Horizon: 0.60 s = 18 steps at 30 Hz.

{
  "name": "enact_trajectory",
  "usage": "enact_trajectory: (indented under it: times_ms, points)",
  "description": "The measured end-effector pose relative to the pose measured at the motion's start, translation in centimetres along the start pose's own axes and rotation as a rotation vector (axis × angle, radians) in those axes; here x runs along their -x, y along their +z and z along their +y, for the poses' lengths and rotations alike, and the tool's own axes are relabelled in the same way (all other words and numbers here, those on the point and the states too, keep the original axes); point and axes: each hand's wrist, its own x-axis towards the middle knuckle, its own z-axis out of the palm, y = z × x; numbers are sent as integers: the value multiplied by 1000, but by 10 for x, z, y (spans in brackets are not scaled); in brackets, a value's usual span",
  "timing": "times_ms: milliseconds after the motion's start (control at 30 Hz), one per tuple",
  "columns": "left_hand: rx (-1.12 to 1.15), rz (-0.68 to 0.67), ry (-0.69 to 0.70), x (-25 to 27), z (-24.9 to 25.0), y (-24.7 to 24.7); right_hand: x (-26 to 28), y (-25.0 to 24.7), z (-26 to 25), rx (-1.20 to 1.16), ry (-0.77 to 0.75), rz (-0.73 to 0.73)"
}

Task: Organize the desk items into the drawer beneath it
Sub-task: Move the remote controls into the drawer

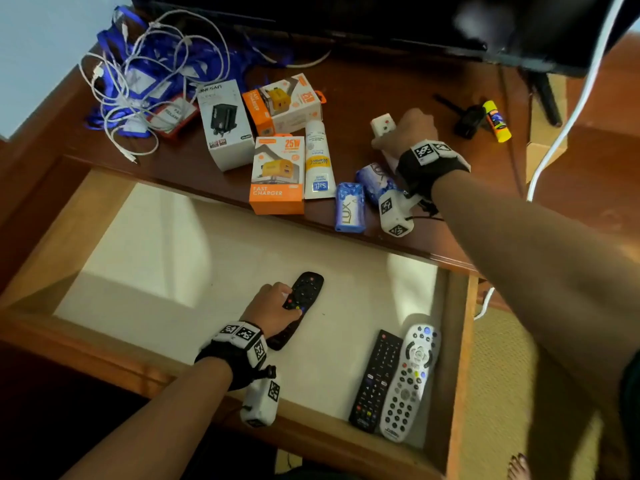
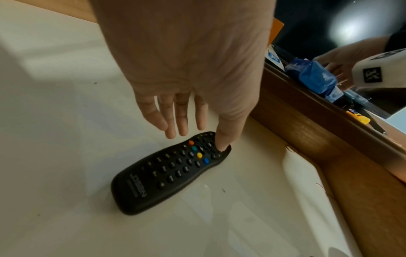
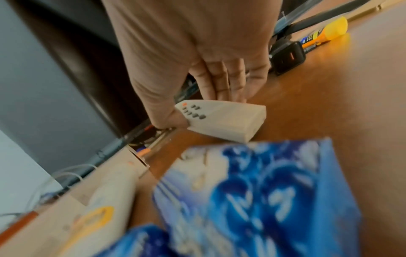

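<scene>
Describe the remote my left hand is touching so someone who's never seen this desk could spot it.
Look into the open drawer under the desk. Two remotes, one black and one white, lie side by side in its right corner; the one meant lies alone mid-drawer under the left hand. It is the curvy black remote with four coloured buttons.

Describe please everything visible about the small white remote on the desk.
The small white remote is a short, wedge-shaped plastic body, off-white, with one orange button and several small dark buttons near its narrow end. It is on the brown desk, one end seemingly raised. The right hand grips it, thumb on one side, fingers on the other. Nothing else touches it.
</scene>
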Motion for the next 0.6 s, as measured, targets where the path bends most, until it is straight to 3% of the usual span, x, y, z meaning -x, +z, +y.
enact_trajectory:
  times_ms: [200,333,467,600]
  points:
    - [-10,-30,35,-12,3,-5,54,-31,8,-217,-56,266]
    - [-65,-64,66,-20,8,1,135,-15,35,-457,-34,270]
    - [-148,-109,136,-26,10,6,229,48,75,-608,94,122]
    - [-136,-186,183,-24,12,14,274,116,110,-461,357,-134]
